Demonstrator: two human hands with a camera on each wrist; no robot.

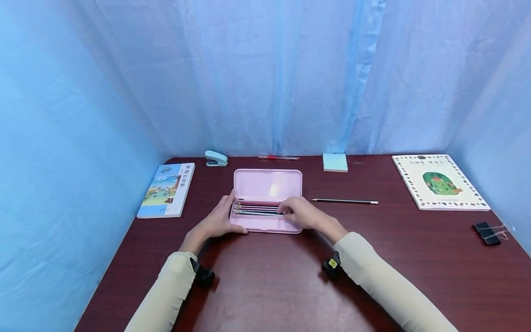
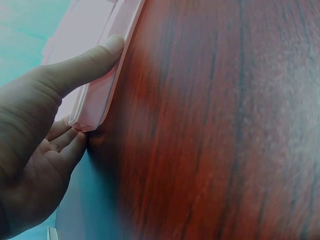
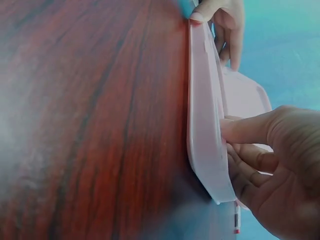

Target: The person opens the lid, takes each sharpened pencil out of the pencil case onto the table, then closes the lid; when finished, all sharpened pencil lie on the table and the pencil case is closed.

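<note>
A pink pencil case (image 1: 257,224) lies on the table with its lid (image 1: 257,183) tipped back. Several pencils (image 1: 255,210) lie lengthwise in its tray. My left hand (image 1: 217,217) holds the case's left end, thumb along the front wall and fingers against the short side, as the left wrist view also shows. Over the right part of the tray, my right hand (image 1: 304,214) has its fingers bent down inside, pinching the right end of the front pencil. In the right wrist view the thumb and fingers (image 3: 247,129) reach past the case's rim, which hides their tips.
A dark pencil (image 1: 344,201) lies right of the case. Behind stand a stapler (image 1: 216,158), a red pen (image 1: 279,157) and sticky notes (image 1: 335,162). Books lie left (image 1: 166,190) and right (image 1: 440,182), with a binder clip (image 1: 487,233) near the right edge. Curtains (image 1: 265,78) surround the table.
</note>
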